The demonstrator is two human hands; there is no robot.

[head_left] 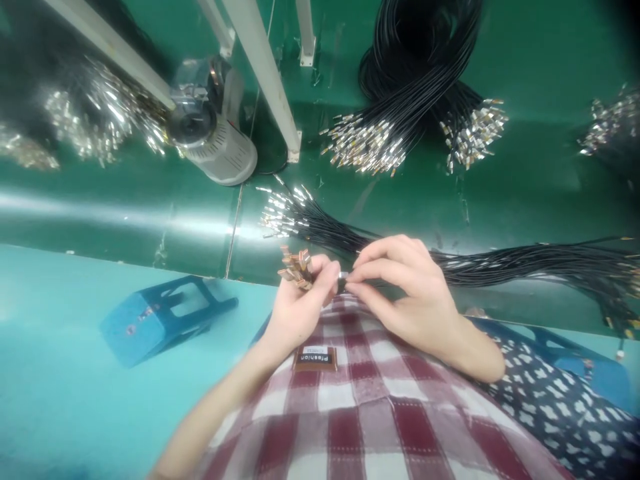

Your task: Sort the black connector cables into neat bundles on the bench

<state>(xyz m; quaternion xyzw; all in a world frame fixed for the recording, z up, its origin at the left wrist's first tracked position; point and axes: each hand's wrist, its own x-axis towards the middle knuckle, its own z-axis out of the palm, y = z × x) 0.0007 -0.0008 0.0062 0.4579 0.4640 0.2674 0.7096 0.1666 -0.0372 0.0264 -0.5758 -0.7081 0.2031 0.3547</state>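
My left hand is closed around a bunch of small copper-coloured metal pieces, whose ends stick out past the fingers. Its thumb and forefinger press together close to a small silvery metal end. From the other side, the thumb and fingertips of my right hand pinch at this same silvery end. Whether it belongs to a cable is hidden by the fingers. Just beyond both hands, a long bundle of black cables with bright silvery ends lies across the green bench.
A coiled black cable bundle with metal ends lies farther back on the green bench top. At left stand a grey machine and white metal legs. Blue stools are below the bench edge. More cable ends lie far left.
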